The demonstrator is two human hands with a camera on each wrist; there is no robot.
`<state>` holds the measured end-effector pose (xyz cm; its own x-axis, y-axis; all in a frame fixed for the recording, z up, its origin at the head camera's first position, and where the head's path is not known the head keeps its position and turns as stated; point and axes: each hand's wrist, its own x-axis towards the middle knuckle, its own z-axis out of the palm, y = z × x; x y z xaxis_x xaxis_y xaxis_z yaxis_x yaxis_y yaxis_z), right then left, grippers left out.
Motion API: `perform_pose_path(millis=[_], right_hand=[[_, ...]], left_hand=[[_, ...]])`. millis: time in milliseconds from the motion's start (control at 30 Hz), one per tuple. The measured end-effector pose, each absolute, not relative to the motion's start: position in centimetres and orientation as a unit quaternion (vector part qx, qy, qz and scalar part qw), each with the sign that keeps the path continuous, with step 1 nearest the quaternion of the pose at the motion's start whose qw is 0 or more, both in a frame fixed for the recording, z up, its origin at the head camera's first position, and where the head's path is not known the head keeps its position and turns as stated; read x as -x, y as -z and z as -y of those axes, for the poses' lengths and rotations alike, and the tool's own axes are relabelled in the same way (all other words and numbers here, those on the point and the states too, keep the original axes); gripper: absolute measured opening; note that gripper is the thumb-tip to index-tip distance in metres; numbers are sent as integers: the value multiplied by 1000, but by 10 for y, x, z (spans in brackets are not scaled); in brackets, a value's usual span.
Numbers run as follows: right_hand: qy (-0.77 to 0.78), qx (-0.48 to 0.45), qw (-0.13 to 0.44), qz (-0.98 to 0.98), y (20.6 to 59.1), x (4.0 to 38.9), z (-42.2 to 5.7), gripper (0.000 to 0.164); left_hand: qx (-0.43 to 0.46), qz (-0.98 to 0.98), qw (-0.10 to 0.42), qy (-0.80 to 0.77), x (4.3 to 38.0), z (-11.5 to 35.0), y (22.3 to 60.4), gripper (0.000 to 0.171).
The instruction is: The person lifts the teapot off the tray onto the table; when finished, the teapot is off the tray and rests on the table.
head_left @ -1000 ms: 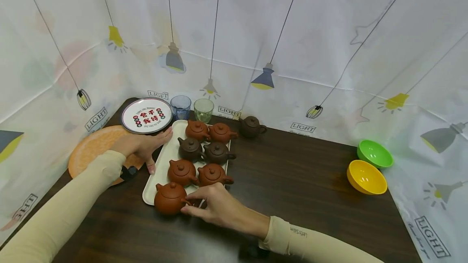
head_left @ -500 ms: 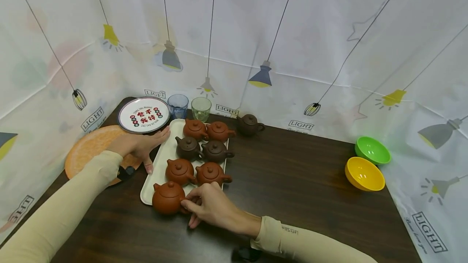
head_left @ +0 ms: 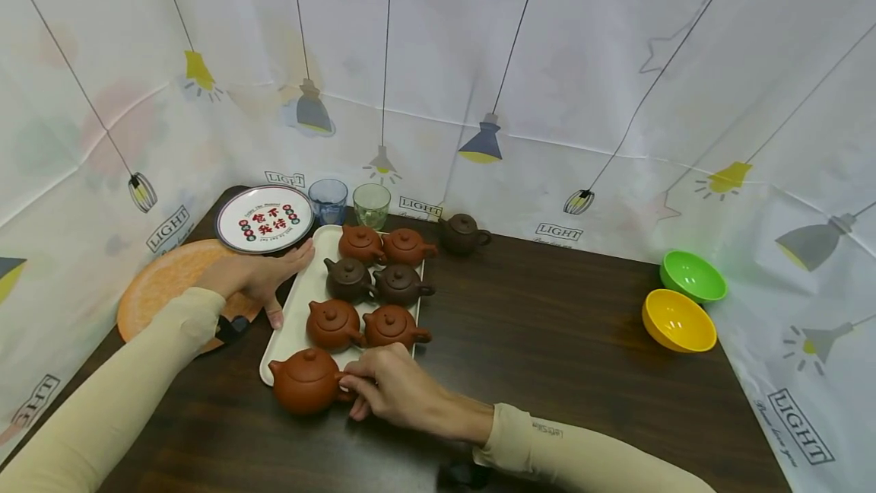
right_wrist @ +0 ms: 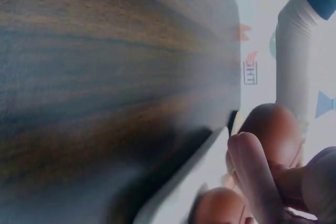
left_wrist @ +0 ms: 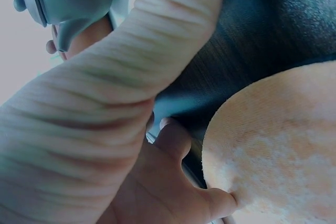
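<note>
My right hand [head_left: 400,390] holds a reddish-brown clay teapot [head_left: 304,383] by its handle at the near end of a cream tray [head_left: 296,341]. This teapot's spout points left, and its lid is on. In the right wrist view the fingers are at the handle beside the teapot's round body [right_wrist: 275,129]. Along the tray's left rim lies my left hand [head_left: 256,278], fingers spread, thumb toward me. On the tray stand several more teapots in pairs: reddish-brown ones [head_left: 333,324] at front and back, dark brown ones [head_left: 400,284] between.
Another dark brown teapot [head_left: 463,235] stands behind the tray to the right. A blue glass [head_left: 328,202], a green glass [head_left: 372,206] and a white plate [head_left: 265,219] are at the back left. An orange round mat [head_left: 164,280] lies left; green [head_left: 693,277] and yellow bowls [head_left: 679,322] sit far right.
The held teapot has shifted slightly left and toward me, its spout turning further left. My right fingers have curled more around its handle. The left hand stays at the tray's rim.
</note>
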<state>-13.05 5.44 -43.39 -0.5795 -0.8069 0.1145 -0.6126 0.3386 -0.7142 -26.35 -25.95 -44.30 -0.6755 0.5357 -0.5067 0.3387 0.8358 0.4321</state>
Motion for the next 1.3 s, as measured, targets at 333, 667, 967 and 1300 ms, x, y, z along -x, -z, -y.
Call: perform_pose_path(millis=[333, 667, 967, 1300], right_hand=[[373, 461, -6, -805, 416, 160, -95, 11], [320, 388, -100, -858, 420, 203, -171, 14], [257, 315, -152, -901, 437, 243, -232, 17], [213, 249, -155, -932, 455, 292, -282, 17]], left_hand=[[-239, -902, 325, -155, 264, 258, 443, 148], [-241, -903, 322, -152, 262, 258, 440, 146], [-238, -905, 319, -148, 264, 257, 441, 147], [-237, -901, 325, -162, 260, 258, 438, 148]])
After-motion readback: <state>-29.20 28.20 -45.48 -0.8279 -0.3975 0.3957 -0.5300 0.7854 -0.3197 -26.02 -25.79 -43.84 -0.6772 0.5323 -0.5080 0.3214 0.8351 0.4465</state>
